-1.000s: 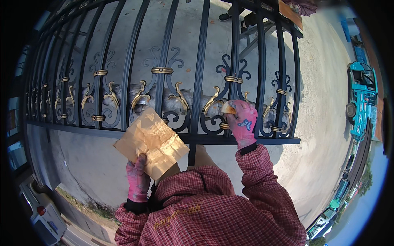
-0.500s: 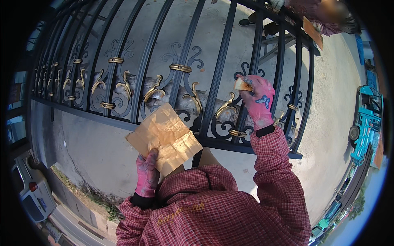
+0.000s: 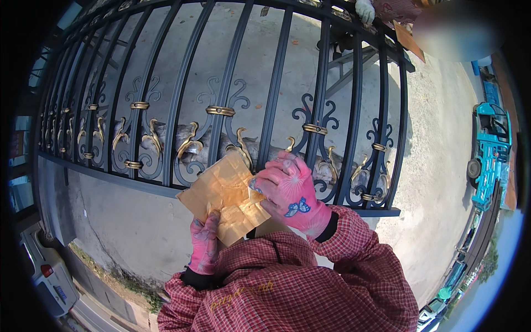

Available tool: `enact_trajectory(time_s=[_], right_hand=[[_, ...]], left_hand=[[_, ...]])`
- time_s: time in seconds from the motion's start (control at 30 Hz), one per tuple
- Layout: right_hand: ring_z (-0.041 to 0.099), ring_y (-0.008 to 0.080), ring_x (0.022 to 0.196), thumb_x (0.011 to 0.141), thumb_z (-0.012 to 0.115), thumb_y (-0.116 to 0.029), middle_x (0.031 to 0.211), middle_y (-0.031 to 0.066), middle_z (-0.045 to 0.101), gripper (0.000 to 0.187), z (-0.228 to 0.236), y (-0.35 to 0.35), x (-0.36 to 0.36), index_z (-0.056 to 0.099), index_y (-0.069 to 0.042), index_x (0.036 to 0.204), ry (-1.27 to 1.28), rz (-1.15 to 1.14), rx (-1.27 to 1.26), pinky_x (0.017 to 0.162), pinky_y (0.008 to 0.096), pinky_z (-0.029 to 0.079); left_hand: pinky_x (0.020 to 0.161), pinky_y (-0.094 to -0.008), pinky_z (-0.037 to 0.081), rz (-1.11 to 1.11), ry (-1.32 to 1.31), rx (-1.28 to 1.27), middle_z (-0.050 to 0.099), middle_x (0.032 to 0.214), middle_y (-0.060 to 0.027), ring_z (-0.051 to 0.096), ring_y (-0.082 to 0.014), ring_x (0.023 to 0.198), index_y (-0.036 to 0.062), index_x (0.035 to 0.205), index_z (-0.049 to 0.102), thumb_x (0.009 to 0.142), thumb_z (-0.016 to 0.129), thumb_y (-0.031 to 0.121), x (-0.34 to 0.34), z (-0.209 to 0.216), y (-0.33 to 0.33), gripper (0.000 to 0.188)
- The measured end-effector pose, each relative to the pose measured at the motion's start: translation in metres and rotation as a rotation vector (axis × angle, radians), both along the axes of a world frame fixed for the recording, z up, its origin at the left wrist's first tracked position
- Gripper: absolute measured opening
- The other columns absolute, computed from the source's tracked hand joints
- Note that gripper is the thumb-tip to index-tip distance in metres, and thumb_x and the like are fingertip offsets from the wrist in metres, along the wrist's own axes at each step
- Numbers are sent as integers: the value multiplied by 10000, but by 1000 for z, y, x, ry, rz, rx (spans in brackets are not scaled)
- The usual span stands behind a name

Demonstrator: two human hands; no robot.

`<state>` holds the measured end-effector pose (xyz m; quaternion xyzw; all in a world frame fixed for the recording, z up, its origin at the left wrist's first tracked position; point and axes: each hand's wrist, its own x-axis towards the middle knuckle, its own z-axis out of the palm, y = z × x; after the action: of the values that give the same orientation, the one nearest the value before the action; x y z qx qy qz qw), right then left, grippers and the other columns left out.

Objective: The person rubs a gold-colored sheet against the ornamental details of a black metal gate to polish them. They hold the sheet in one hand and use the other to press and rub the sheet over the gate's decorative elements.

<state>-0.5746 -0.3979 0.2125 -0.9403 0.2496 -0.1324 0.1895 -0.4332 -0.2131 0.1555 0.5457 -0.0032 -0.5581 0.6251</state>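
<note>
My left hand (image 3: 204, 243), in a pink patterned glove, grips the lower edge of a square piece of brown cardboard (image 3: 215, 185). Shiny gold paint is smeared across its creased face. My right hand (image 3: 290, 191), gloved the same way with a blue butterfly on the back, is closed at the cardboard's right edge. Its fingers cover most of a small cream sponge-like pad. Just beyond both hands lies a dark metal fence panel (image 3: 271, 94) with scrolls. Its leaf ornaments (image 3: 189, 141) and collars (image 3: 220, 110) are gold; some scroll tips stay dark.
At the far right a co-worker's white-gloved hand (image 3: 365, 10) is at the panel's end, near a brown board (image 3: 408, 41). A grey trestle leg (image 3: 345, 77) shows beneath the bars. Crumpled grey sheeting (image 3: 207, 141) lies below. A turquoise truck (image 3: 489, 155) stands beyond.
My right hand has come down and left from the scrollwork to the cardboard, bringing the pad with it. The left hand still holds the cardboard. The view has shifted slightly.
</note>
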Motion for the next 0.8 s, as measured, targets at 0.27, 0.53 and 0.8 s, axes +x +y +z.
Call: enact_trajectory(time_s=[0.27, 0.53, 0.8], right_hand=[[593, 280, 818, 553, 757, -54, 884, 86, 628, 383, -26, -69, -66, 659, -71, 923, -99, -503, -188, 739, 378, 484], [561, 286, 901, 596, 726, -110, 910, 62, 643, 334, -86, -116, -78, 663, -109, 925, 46, -502, -228, 831, 402, 425], [548, 276, 930, 578, 711, -99, 889, 49, 637, 337, -89, -134, -64, 664, -122, 911, 62, -361, -277, 886, 422, 385]], left_hand=[[823, -316, 522, 78, -61, 13, 572, 1162, -105, 609, -191, 975, -17, 1279, 445, 915, 589, 200, 4, -2, -3, 448], [790, -315, 525, 80, -95, 133, 577, 1123, -104, 612, -182, 940, -18, 1243, 461, 901, 594, 242, 8, -8, 2, 450], [760, -297, 533, 173, -76, 72, 600, 1094, -85, 617, -162, 915, -6, 1228, 485, 935, 560, 173, 2, -2, -5, 352]])
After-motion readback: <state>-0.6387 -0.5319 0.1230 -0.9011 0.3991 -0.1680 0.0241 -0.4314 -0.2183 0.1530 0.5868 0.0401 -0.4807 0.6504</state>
